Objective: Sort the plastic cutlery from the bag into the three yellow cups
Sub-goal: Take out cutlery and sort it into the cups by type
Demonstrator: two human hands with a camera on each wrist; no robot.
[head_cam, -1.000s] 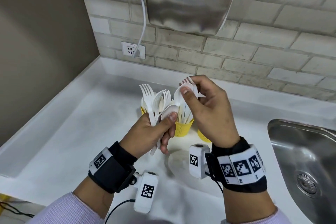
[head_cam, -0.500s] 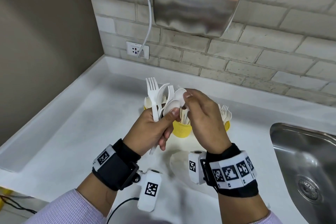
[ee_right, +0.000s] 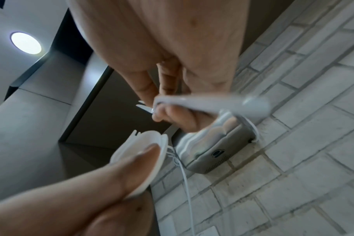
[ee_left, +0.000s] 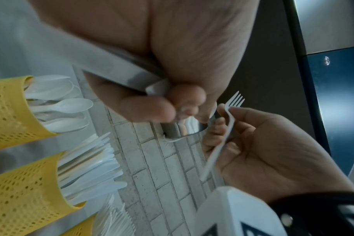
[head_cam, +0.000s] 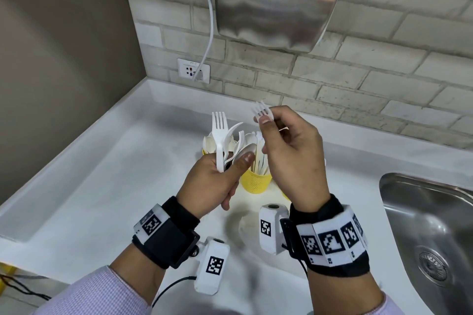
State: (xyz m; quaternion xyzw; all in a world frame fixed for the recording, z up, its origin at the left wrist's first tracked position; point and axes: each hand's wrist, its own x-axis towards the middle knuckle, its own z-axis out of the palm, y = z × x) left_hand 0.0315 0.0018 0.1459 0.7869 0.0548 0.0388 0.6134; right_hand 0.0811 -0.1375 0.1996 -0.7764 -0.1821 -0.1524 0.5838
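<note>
My left hand grips a bunch of white plastic cutlery, forks and spoons fanned upward, with the thumb pressed on a spoon bowl. My right hand pinches a single white fork between thumb and fingers, raised above and right of the bunch; its handle runs down across the palm. Behind the hands a yellow perforated cup holds knives. The left wrist view shows three yellow cups: one with spoons, one with knives, and a third with forks at the bottom edge.
A steel sink is sunk into the white counter at the right. A steel hand dryer hangs on the brick wall above, its cord running to a wall socket. A brown wall closes the left side.
My right hand has pulled one fork out of the bunch and lifted it up and to the right. The left hand keeps holding the remaining cutlery in place.
</note>
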